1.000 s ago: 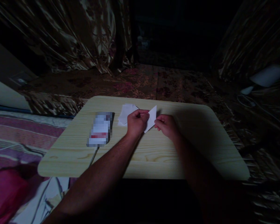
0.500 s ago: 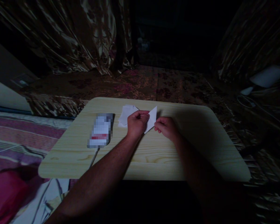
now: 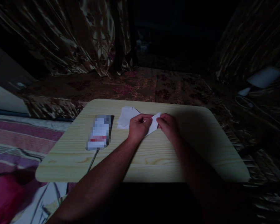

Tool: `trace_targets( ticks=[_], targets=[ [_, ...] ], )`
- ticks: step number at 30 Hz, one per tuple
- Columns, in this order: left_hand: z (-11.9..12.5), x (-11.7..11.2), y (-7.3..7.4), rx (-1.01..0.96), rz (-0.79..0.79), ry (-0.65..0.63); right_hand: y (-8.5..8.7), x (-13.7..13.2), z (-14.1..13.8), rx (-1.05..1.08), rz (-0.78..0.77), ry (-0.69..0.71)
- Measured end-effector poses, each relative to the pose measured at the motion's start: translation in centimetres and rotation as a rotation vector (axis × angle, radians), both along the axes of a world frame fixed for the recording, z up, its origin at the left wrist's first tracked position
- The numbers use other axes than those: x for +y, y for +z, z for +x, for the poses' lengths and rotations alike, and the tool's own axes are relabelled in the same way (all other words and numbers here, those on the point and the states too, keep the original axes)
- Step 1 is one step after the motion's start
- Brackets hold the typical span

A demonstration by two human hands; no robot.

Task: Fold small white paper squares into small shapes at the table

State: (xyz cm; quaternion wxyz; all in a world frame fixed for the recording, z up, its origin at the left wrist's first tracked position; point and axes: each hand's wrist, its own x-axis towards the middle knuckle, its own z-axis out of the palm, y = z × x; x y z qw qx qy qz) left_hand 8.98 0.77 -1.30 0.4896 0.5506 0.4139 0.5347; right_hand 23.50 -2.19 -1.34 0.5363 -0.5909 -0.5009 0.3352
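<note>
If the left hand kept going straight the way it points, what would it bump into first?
Likely the right hand, just across the folded paper both hands pinch; depth is hard to judge.

Light: dim, brightest on the pale wooden table (image 3: pixel 200 155)
Floor: dark floral carpet (image 3: pixel 154 84)
Back: shiny patterned curtains (image 3: pixel 67 40), black gap between
Left: striped pink bedding (image 3: pixel 21 137) beside the table

right hand (image 3: pixel 168 127) moved onto paper (image 3: pixel 154 123), paper lowered
</note>
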Motion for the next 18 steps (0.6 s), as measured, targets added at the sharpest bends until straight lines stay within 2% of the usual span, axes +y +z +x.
trace_targets(
  ticks=[4,12,18],
  targets=[
    [0.08,-0.23,-0.05,0.051,0.031,-0.013,-0.12,0.10,0.38,0.022,0.024,-0.037],
    [0.13,-0.20,-0.01,0.035,-0.005,-0.030,0.36,-0.08,0.39,0.112,0.026,-0.011],
    [0.22,-0.25,-0.16,0.031,-0.006,-0.061,0.30,0.15,0.40,0.097,0.040,-0.101]
  ],
)
